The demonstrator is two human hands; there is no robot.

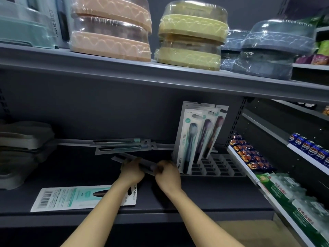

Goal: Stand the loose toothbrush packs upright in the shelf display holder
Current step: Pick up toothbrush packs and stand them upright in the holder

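Both hands grip one toothbrush pack [124, 157], held edge-on and nearly flat just above the dark shelf. My left hand [132, 171] holds its middle and my right hand [166, 172] holds its right end. Right of the hands stands the slotted display holder [220, 166], with three packs [199, 138] upright in its left slots. Two more packs [122, 146] lie stacked at the back of the shelf. Another pack [74, 197] lies face down near the front edge, partly under my left forearm.
Grey trays [21, 148] are stacked at the shelf's left end. Wrapped pink, yellow and blue-grey containers [190, 34] fill the shelf above. To the right, an adjoining rack holds snack bags [249, 154], cans [309, 147] and green boxes [288, 196].
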